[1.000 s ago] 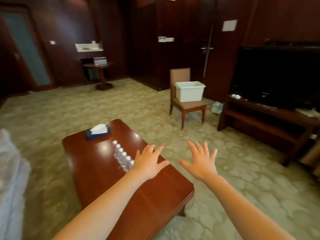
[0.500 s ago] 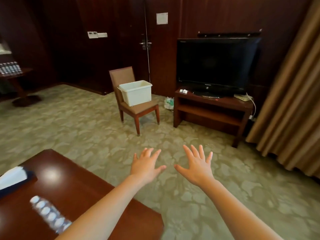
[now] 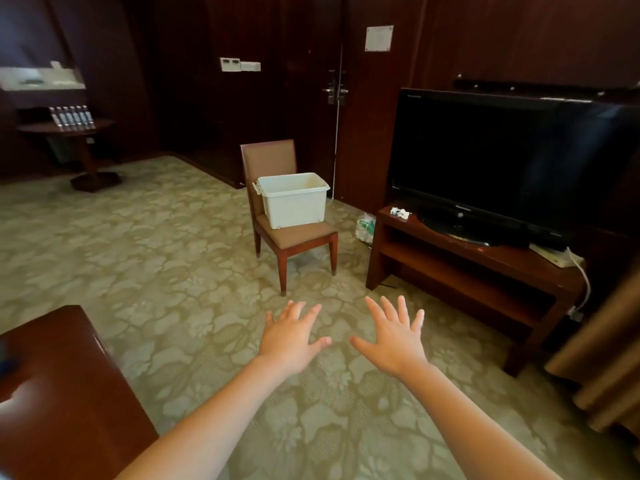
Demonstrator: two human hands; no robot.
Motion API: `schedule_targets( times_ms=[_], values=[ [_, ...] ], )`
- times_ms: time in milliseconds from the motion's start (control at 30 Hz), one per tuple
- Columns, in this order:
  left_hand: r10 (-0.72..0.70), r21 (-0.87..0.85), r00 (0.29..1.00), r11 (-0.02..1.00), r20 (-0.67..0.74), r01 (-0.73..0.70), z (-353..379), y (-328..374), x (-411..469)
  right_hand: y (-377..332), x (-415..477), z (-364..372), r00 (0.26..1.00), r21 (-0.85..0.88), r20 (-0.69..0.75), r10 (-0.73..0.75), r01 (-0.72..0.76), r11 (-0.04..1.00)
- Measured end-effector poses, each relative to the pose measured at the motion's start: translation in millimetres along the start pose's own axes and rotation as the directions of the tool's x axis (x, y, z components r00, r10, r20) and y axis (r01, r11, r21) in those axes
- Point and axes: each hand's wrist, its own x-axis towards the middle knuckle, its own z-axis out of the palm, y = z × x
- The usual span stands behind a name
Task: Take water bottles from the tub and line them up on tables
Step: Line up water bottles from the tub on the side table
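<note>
The view has swung off the low desk and its bottle row; left hand and right hand spread wide, empty; the tub sits well ahead on the chair, so another fetch looks due.

Bare forearms, no sleeves, no jewellery

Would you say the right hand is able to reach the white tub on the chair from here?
Probably not yet: the right hand hangs open over carpet, well short of the tub. Nothing blocks the way.
</note>
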Motion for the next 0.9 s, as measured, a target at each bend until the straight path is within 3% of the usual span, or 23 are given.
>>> schedule_targets(
  times_ms=[333, 900],
  values=[
    [-0.085, 0.054, 0.996, 0.995, -0.009, 0.085, -15.6, -53.8, 232.8, 5.3, 254.4, 19.8, 0.989, -0.039, 0.105, -0.101, 0.106, 0.994],
    [-0.145, 0.126, 0.989, 0.982, 0.024, 0.141, -63.8, -144.8, 601.4, 4.7, 659.2, 34.8, 0.975, 0.029, 0.122, -0.184, 0.182, 0.983]
  ],
)
